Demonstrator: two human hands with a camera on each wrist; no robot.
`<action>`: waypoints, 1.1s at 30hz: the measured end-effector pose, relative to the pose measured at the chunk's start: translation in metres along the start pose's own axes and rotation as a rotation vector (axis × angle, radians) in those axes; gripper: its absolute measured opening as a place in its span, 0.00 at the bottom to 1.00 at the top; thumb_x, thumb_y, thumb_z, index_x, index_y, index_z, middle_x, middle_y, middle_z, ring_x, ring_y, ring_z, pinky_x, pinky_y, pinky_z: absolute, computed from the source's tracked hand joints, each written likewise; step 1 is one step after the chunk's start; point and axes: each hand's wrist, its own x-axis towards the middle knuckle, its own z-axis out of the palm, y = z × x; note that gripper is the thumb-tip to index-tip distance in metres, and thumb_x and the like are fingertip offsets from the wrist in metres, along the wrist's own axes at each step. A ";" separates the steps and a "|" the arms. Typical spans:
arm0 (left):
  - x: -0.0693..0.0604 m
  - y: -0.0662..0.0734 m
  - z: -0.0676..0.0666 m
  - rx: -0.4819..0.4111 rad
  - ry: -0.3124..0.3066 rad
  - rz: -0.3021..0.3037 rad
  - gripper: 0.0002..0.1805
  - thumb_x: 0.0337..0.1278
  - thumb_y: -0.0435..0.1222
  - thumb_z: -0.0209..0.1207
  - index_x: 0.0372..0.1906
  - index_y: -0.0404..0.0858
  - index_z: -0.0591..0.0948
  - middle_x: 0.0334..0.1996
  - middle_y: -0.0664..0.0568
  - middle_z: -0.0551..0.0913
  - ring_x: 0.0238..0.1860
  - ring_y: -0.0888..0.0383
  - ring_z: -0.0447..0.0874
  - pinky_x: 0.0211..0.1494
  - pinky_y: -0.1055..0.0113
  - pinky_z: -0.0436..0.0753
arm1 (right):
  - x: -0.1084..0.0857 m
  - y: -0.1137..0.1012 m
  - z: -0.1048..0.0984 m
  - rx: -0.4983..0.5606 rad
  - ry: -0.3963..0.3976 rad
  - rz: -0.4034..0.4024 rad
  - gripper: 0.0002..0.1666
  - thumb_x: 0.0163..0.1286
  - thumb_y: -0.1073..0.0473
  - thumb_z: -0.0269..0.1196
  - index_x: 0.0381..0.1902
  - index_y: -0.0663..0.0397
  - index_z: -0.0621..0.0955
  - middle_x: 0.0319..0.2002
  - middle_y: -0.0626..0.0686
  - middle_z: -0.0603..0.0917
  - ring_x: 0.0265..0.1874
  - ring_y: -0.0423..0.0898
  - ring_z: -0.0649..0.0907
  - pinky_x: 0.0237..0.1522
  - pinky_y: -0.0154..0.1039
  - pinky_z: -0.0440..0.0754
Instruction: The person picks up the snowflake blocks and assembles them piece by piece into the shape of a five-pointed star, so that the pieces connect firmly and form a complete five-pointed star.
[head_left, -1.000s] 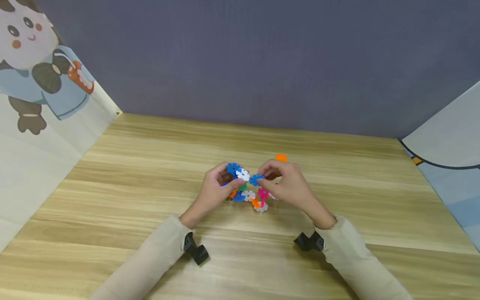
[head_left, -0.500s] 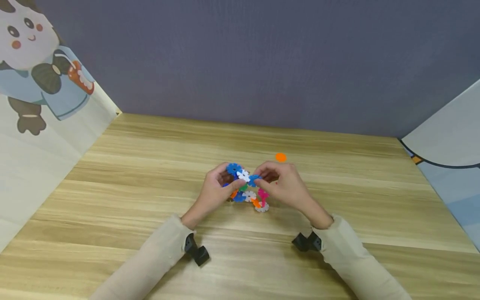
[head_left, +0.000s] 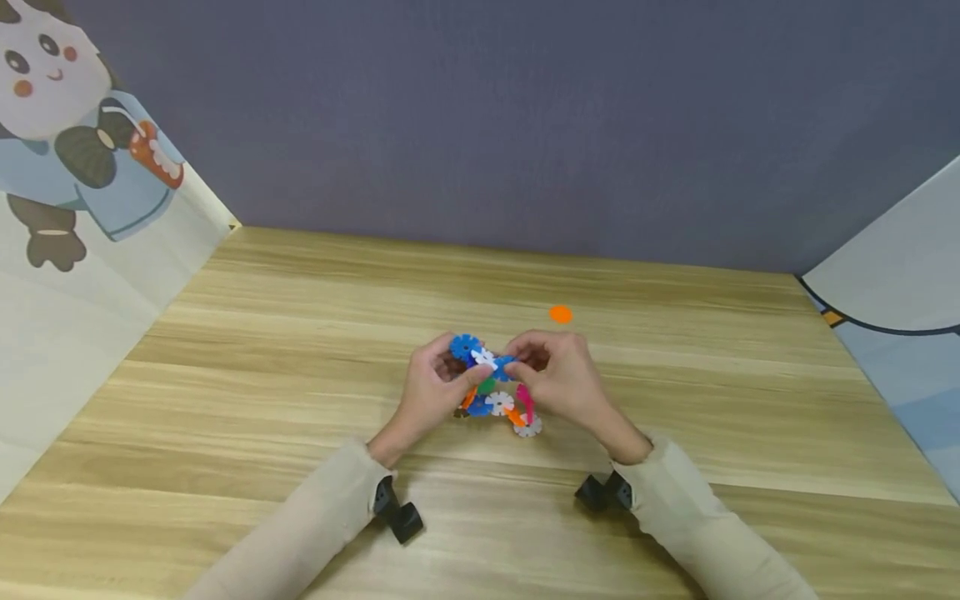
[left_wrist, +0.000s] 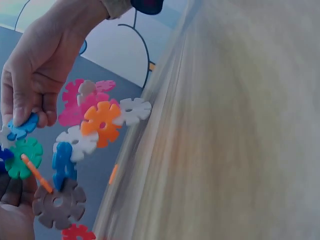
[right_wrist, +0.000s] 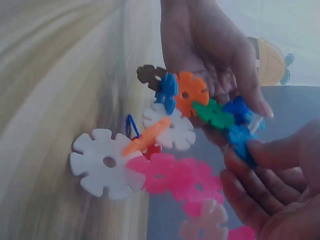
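Between the hands is a linked chain of plastic snowflake discs with slotted edges. My left hand [head_left: 435, 387] holds its upper end, the thumb at a white disc [head_left: 483, 357] beside a blue disc [head_left: 465, 346]. My right hand [head_left: 566, 379] pinches another blue disc [right_wrist: 242, 144] between thumb and fingers, against the white one; whether their slots interlock I cannot tell. A green disc [left_wrist: 24, 159], a brown disc [left_wrist: 59, 204], an orange disc [left_wrist: 101, 124], white discs and pink discs [right_wrist: 192, 182] make up the rest. The right hand partly hides the pink end in the head view.
A lone orange disc [head_left: 561, 314] lies on the wooden table [head_left: 300, 333] beyond the right hand. A dark grey panel [head_left: 525, 125] rises at the back. Printed side panels stand left and right. Each wrist wears a black camera [head_left: 401, 518].
My right hand has moved left with the blue disc, closing the gap to the white disc. Both hands and the chain sit slightly lower in the head view.
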 end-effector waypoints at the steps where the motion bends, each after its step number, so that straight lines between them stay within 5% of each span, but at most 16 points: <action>1: -0.001 0.000 0.001 -0.002 0.007 -0.002 0.18 0.53 0.36 0.66 0.41 0.24 0.77 0.34 0.34 0.81 0.31 0.67 0.80 0.35 0.74 0.83 | -0.001 -0.001 0.001 0.014 0.005 0.019 0.05 0.55 0.74 0.67 0.30 0.64 0.83 0.23 0.55 0.85 0.20 0.51 0.82 0.22 0.30 0.80; 5: -0.005 0.000 0.002 -0.026 0.024 -0.008 0.17 0.53 0.31 0.66 0.42 0.22 0.77 0.34 0.32 0.82 0.32 0.68 0.82 0.37 0.73 0.84 | -0.002 -0.004 0.005 0.064 0.025 0.088 0.05 0.54 0.75 0.67 0.29 0.64 0.83 0.22 0.56 0.84 0.19 0.52 0.81 0.19 0.31 0.78; 13: -0.007 -0.001 -0.003 -0.114 -0.047 -0.054 0.40 0.47 0.56 0.66 0.45 0.22 0.71 0.36 0.44 0.79 0.35 0.67 0.80 0.40 0.75 0.82 | -0.001 -0.006 0.003 0.017 -0.031 0.077 0.05 0.56 0.71 0.68 0.33 0.64 0.84 0.26 0.56 0.86 0.24 0.44 0.83 0.27 0.30 0.82; 17: -0.007 -0.001 -0.005 -0.117 -0.103 -0.097 0.31 0.52 0.42 0.68 0.50 0.25 0.68 0.36 0.52 0.76 0.32 0.65 0.77 0.36 0.75 0.79 | 0.000 -0.004 0.001 0.007 -0.069 0.059 0.05 0.57 0.69 0.68 0.34 0.61 0.84 0.28 0.54 0.86 0.26 0.41 0.83 0.30 0.30 0.83; 21: -0.008 0.001 -0.005 -0.038 -0.094 -0.123 0.20 0.52 0.28 0.64 0.48 0.28 0.70 0.32 0.51 0.76 0.25 0.66 0.73 0.28 0.75 0.76 | 0.000 -0.004 0.001 0.033 -0.120 0.061 0.05 0.58 0.68 0.67 0.34 0.61 0.84 0.29 0.54 0.86 0.27 0.41 0.83 0.31 0.31 0.83; 28: -0.007 0.001 -0.004 0.003 -0.054 -0.117 0.15 0.49 0.25 0.63 0.43 0.29 0.73 0.34 0.49 0.76 0.27 0.65 0.72 0.29 0.76 0.76 | 0.004 0.000 -0.013 0.004 -0.205 0.046 0.04 0.64 0.61 0.65 0.36 0.55 0.84 0.30 0.50 0.85 0.25 0.43 0.80 0.27 0.34 0.80; 33: -0.008 0.001 -0.005 -0.012 -0.036 -0.133 0.16 0.49 0.24 0.62 0.44 0.27 0.72 0.39 0.41 0.76 0.29 0.66 0.72 0.30 0.77 0.75 | 0.010 0.006 -0.027 -0.003 -0.198 0.092 0.09 0.69 0.60 0.59 0.38 0.59 0.83 0.33 0.58 0.85 0.29 0.53 0.84 0.32 0.41 0.84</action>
